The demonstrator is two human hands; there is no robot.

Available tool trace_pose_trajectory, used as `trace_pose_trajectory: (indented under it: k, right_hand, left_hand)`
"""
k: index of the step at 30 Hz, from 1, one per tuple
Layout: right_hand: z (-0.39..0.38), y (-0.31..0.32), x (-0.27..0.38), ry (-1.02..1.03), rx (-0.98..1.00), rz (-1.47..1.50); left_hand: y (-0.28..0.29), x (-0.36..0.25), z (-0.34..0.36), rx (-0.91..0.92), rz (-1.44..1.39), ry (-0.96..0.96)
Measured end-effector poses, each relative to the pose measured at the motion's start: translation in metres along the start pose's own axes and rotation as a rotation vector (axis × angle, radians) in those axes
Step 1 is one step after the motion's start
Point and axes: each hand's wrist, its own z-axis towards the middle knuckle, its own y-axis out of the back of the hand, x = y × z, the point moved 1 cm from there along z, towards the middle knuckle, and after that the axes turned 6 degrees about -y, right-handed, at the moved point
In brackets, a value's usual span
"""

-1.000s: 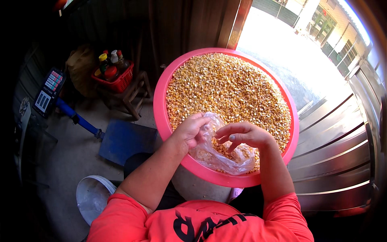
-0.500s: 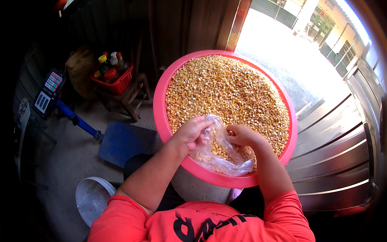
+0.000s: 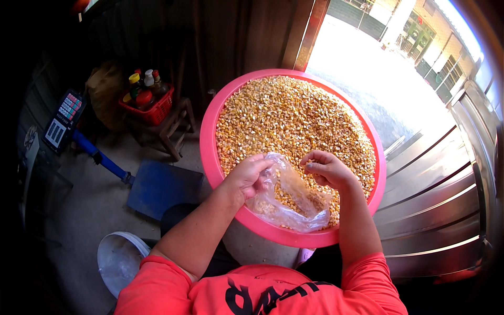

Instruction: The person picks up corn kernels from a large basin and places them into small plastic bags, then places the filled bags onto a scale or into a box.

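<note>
The pink basin [image 3: 209, 131], largest of the items at hand, spreads beneath both your hands; your forearms cross its near rim. Corn kernels [image 3: 294, 115] fill it, extending well beyond your fingertips on the far side. The clear plastic bag [image 3: 266, 203] hangs from your left hand [image 3: 251, 176], slanting nearer to you and to the right of it over the kernels; its mouth gapes to the left and on the near side of your right hand [image 3: 331, 170]. Your left thumb and fingers are clamped on the bag's far edge. Your right fingers curl inward, thumb beside forefinger; whether they meet, or pinch a kernel, you cannot tell. Crumpled film partly veils your left fingertips. Kernels show blurred through the bag's wall, so which lie inside and which beneath is hard to separate.
</note>
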Motion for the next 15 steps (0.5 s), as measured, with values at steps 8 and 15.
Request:
trace_pose_trajectory:
  k: [8,15]
  right_hand:
    - [-0.005,-0.034,0.005,-0.034,0.356,-0.224]
    - [-0.006,-0.031,0.003,-0.046,0.555,-0.274]
  left_hand:
    - [0.008,0.006,0.009,0.015,-0.019,-0.033]
    - [0.009,0.007,0.01,0.004,-0.02,-0.032]
